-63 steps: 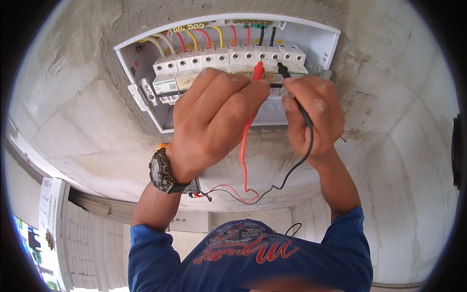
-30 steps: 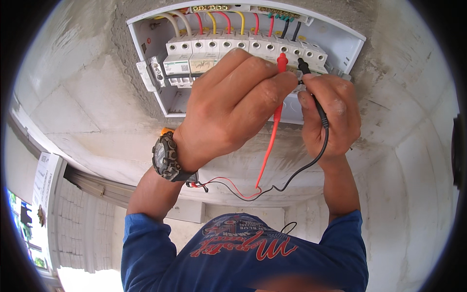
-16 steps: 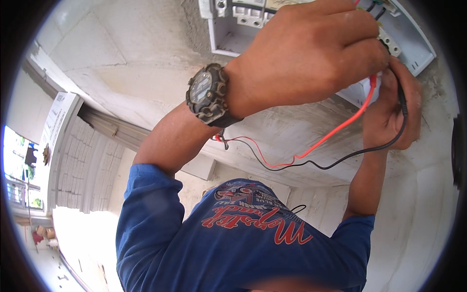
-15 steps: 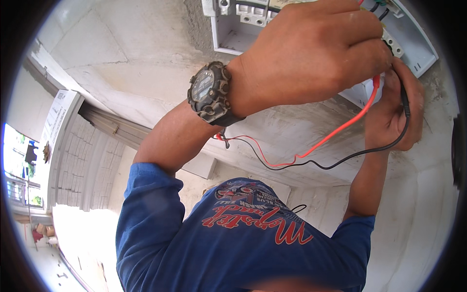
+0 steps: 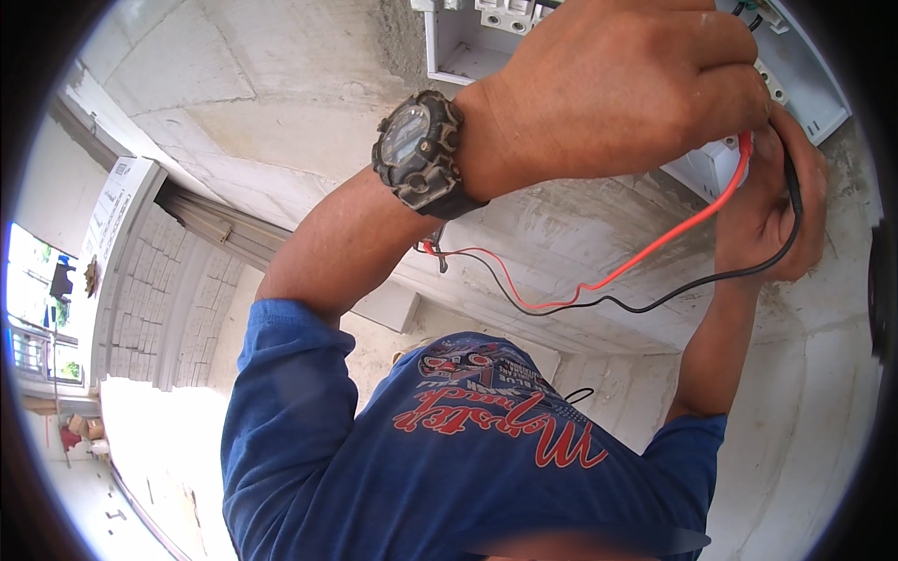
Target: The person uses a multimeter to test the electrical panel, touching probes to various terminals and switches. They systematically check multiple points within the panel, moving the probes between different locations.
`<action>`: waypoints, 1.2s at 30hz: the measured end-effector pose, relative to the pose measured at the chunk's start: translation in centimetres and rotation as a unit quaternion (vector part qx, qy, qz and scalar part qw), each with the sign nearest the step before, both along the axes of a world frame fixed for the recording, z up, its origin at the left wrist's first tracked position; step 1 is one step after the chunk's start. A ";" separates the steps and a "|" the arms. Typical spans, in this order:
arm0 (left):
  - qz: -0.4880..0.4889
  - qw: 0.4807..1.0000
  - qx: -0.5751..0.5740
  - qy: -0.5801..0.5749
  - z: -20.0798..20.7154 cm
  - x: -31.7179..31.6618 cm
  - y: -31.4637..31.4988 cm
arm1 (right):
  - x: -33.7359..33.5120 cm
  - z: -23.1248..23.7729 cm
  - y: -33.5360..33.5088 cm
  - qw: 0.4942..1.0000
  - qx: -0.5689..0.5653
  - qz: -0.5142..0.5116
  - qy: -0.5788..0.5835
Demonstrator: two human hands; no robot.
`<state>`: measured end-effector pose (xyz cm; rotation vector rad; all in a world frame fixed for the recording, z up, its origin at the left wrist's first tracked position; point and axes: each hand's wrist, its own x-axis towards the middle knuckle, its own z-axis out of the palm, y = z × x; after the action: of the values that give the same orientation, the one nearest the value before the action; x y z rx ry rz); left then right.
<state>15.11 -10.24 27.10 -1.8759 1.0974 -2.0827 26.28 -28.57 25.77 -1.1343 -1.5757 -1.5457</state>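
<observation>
Left hand (image 5: 627, 89): raised across box (image 5: 458, 51), knuckles bent, fingers clamped on red lead (image 5: 692, 220) trailing below them | right hand (image 5: 786, 206): upright, beside left fingers, its fingertips hidden, grip indiscernible | black lead (image 5: 720, 277): looping past right fingers | shirt (image 5: 449, 486): below both hands' fingers, red script, smaller pale print

A head-worn fisheye looks down, near the left hand (image 5: 622, 98).

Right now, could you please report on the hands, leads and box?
Left hand holding red lead; right hand holding black lead. Probe tips hidden. Left hand blocks view of much of box.
</observation>
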 end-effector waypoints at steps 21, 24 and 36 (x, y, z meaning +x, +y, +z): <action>-0.051 0.998 -0.028 -0.004 0.2 -0.5 -0.3 | -0.4 -0.3 -0.9 0.997 -0.016 -0.043 0.058; 0.000 1.000 -0.024 0.001 -0.2 -3.2 -0.3 | -2.0 -1.2 -2.4 0.990 -0.005 -0.039 0.139; 0.073 0.959 -0.267 0.059 -6.5 -13.8 -1.2 | -6.7 -3.5 -1.3 0.991 -0.072 0.090 0.072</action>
<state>1.33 -11.47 20.61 -2.2462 0.4074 -2.3690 19.58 -29.85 22.26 -1.1210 -1.6624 -1.2218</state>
